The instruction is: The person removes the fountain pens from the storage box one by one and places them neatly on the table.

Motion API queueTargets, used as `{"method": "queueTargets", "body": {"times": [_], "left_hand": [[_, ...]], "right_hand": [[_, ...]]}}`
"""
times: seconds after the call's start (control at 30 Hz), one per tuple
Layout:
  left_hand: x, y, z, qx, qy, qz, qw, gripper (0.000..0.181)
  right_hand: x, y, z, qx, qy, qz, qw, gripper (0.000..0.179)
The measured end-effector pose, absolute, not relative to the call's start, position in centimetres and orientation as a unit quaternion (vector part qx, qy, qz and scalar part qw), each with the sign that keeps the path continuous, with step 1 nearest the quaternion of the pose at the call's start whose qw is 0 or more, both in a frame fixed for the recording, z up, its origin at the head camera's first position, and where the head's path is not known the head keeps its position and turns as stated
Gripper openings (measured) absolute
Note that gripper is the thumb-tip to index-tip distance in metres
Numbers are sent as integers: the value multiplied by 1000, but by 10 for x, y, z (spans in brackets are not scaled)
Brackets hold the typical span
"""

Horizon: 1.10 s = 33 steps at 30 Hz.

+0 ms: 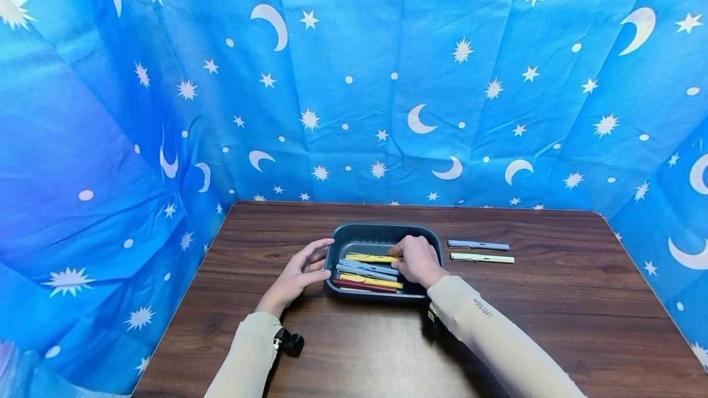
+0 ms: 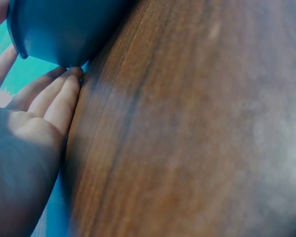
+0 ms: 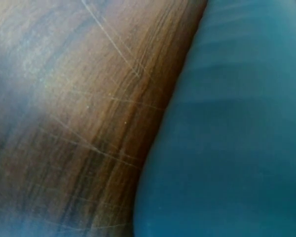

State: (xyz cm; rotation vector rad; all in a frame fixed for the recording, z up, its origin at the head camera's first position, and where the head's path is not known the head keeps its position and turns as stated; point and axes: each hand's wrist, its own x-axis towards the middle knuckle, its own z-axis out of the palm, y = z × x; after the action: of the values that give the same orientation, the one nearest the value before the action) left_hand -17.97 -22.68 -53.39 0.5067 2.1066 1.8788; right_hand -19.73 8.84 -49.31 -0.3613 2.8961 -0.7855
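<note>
A dark grey rectangular bin (image 1: 387, 227) stands on the table, with several pens lying lengthwise inside. Among them are a blue-grey pen (image 1: 367, 268), a dark red pen (image 1: 365, 286) and a yellow pen (image 1: 359, 279) between these. My right hand (image 1: 417, 260) reaches into the bin's right part and pinches the right end of another yellow pen (image 1: 365, 258), the rearmost one. Its fingertips are partly hidden behind the hand. At the bin's left end, my left hand (image 1: 301, 272) rests spread, its extended fingers (image 2: 61, 101) touching the outer wall.
Right of the bin, a blue-grey pen (image 1: 478, 244) and a pale green pen (image 1: 483, 258) lie side by side on the wooden table (image 1: 553, 318). A blue curtain (image 1: 359, 103) with moons and stars hangs behind the table and along its sides.
</note>
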Motion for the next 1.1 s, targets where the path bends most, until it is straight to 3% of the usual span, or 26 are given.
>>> {"method": "queueTargets", "body": {"times": [0.33,1.1], "left_hand": [[-180,-227,-535,176,728,649,135,65],[-181,-227,-534,177,725,652,136,65]], "right_hand": [[-195,87,-490,-111,956,-265,64,22],[-191,92,-480,-137,942,-305,1,16]]}}
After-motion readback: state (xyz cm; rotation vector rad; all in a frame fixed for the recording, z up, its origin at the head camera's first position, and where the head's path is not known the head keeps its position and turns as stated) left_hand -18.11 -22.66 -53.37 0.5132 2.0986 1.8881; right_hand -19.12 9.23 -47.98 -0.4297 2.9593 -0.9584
